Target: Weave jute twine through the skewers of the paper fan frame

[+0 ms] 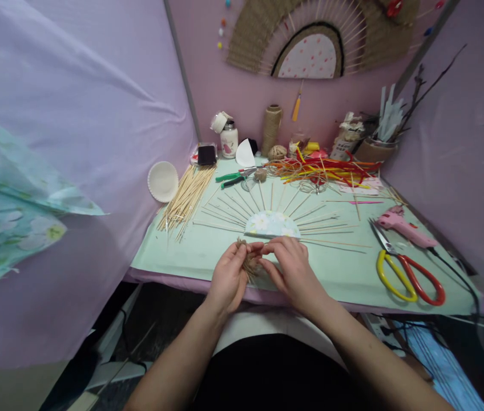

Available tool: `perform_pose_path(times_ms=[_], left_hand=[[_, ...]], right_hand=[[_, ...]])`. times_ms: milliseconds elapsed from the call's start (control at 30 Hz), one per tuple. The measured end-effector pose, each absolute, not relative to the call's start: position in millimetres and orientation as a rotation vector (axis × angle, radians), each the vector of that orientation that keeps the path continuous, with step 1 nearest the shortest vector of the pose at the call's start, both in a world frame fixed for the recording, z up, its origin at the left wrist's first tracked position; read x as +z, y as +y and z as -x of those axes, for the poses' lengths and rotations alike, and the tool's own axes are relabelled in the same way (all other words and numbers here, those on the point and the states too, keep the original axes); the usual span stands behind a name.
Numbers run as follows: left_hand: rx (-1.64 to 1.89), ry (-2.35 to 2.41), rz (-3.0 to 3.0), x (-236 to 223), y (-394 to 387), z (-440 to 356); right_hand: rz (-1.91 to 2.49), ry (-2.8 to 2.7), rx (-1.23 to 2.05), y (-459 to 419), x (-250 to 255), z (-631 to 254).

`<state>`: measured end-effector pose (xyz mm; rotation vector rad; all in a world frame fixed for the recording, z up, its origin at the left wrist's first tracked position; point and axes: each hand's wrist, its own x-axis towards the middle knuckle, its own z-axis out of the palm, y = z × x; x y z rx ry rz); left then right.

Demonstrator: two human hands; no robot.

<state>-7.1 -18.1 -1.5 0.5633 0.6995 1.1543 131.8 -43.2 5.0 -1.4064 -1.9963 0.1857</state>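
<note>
My left hand [230, 273] is closed round a small bundle of brown twine [249, 266], its loose ends hanging down near the table's front edge. My right hand [290, 267] meets it from the other side, thumb and fingers pinched at the bundle's edge; the strand between them is too fine to make out clearly. Just beyond both hands lies a half-round piece of pale blue floral fabric [273, 222]. Thin wooden sticks [225, 214] spread out from it like the ribs of a fan.
Scissors [390, 248] with yellow and red handles and a pink glue gun [407, 228] lie at right. Bamboo sticks [188, 197] are piled at left beside a white dish [163, 181]. Green-handled pliers [229, 178], red and orange strips [331, 170] and a twine spool [271, 130] are behind.
</note>
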Motion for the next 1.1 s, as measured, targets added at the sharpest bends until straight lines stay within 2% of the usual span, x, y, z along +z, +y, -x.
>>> perform_pose_path(times_ms=[167, 300, 467, 567, 700, 833, 933, 1100], left_hand=[[1.334, 0.719, -0.705, -1.6, -8.8, 6.1], [1.424, 0.72, -0.732, 6.9, 0.1, 9.2], [1.495, 0.679, -0.712, 16.3, 7.9, 8.7], [1.506, 0.645, -0.726, 20.3, 10.4, 6.1], [1.518, 0.632, -0.754, 23.8, 12.0, 4.2], [1.553, 0.613, -0.77, 25.3, 13.6, 6.1], [1.576, 0.606, -0.774, 25.6, 14.1, 9.7], [1.628, 0.599, -0.778, 26.7, 12.0, 13.3]], right_hand=[[1.475, -1.953, 0.041, -39.3, 4.6, -169.0], [1.65, -1.889, -0.126, -44.6, -8.1, -237.9], [2.272, -1.853, -0.284, -75.0, -16.4, -325.9], [2.673, -1.778, -0.134, -89.6, -15.7, -346.5], [2.859, -1.656, 0.118, -86.9, -10.0, -343.4], [2.918, -1.594, 0.408, -78.6, 3.4, -335.8], [2.963, -1.46, 0.488, -82.4, 11.2, -339.1], [2.691, -1.104, 0.585, -115.6, 5.9, -355.3]])
